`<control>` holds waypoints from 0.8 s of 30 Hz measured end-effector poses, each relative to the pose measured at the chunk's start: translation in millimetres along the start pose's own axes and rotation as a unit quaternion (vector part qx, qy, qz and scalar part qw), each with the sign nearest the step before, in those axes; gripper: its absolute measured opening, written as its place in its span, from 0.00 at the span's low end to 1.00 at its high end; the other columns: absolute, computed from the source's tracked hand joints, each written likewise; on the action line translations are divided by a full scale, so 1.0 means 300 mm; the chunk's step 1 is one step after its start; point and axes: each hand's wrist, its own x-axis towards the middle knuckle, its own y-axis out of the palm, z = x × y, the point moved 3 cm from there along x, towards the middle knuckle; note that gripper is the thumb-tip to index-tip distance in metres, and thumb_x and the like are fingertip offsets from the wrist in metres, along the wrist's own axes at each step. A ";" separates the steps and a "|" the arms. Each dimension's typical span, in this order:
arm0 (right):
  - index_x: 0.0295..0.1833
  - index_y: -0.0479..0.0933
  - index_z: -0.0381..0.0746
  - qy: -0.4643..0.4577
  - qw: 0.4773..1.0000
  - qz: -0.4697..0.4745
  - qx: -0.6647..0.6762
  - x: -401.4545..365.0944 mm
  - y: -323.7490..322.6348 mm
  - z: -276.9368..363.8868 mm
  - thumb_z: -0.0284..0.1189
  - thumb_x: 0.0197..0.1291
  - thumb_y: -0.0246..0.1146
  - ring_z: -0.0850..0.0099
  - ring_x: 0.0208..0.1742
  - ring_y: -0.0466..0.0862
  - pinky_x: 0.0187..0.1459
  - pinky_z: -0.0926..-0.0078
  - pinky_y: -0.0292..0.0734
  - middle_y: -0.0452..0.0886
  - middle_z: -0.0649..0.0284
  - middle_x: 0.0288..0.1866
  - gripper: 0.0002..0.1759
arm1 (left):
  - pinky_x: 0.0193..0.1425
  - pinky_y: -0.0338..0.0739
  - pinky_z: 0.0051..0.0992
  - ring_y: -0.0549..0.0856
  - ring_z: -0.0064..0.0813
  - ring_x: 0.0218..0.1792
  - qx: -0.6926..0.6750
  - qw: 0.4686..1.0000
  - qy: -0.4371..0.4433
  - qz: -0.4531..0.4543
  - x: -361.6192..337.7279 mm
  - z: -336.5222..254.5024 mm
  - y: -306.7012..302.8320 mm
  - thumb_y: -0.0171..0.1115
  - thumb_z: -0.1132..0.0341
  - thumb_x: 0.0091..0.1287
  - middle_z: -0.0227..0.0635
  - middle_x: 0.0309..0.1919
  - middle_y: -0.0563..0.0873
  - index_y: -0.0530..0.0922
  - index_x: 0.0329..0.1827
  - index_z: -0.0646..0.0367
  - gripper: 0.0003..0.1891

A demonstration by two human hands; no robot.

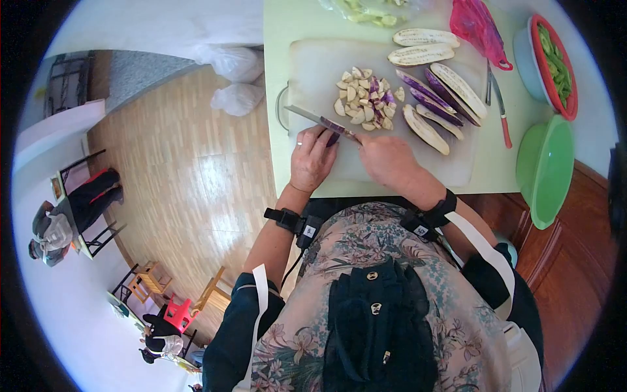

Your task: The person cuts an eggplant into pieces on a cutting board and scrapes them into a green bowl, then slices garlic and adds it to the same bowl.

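I find the left hand (313, 160) curled over a purple-skinned aubergine strip (333, 139), pinning it to the white plastic cutting board (313, 72). The right hand (388, 159) is clenched on the steel kitchen knife (320, 120). I judge the strip light, spongy and slick-skinned. It is best held by the fingertips, behind the blade.

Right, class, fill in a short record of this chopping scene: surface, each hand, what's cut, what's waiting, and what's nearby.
surface: white cutting board on a pale green table
left hand: fingers curled on an eggplant piece, holding it down
right hand: gripping a knife, blade over that piece
cut: pile of eggplant chunks
waiting: long eggplant strips
nearby: green bowl, second knife, pink bag
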 end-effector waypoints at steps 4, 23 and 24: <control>0.49 0.78 0.36 0.041 0.998 0.004 0.043 -0.025 -0.022 -0.029 0.31 0.61 0.54 0.50 0.33 0.82 0.37 0.52 0.75 0.81 0.48 0.28 0.14 | 0.49 0.76 0.34 0.79 0.43 0.46 -0.002 1.000 -0.004 -0.003 -0.006 0.000 -0.001 0.69 0.76 0.50 0.42 0.45 0.78 0.77 0.48 0.64 0.20; 0.50 0.74 0.34 -0.005 0.999 0.042 -0.027 -0.184 -0.061 -0.041 0.29 0.61 0.55 0.53 0.26 0.82 0.30 0.57 0.77 0.80 0.50 0.24 0.14 | 0.42 0.76 0.34 0.78 0.45 0.41 0.027 1.000 -0.005 0.003 -0.009 -0.006 -0.001 0.70 0.77 0.48 0.42 0.40 0.77 0.79 0.42 0.65 0.16; 0.50 0.74 0.34 -0.004 0.999 0.043 -0.028 -0.184 -0.060 -0.042 0.29 0.61 0.55 0.53 0.26 0.82 0.30 0.57 0.77 0.80 0.50 0.24 0.14 | 0.42 0.76 0.34 0.78 0.45 0.42 0.023 1.000 -0.003 0.000 -0.009 -0.006 -0.001 0.70 0.77 0.48 0.42 0.40 0.78 0.79 0.42 0.65 0.17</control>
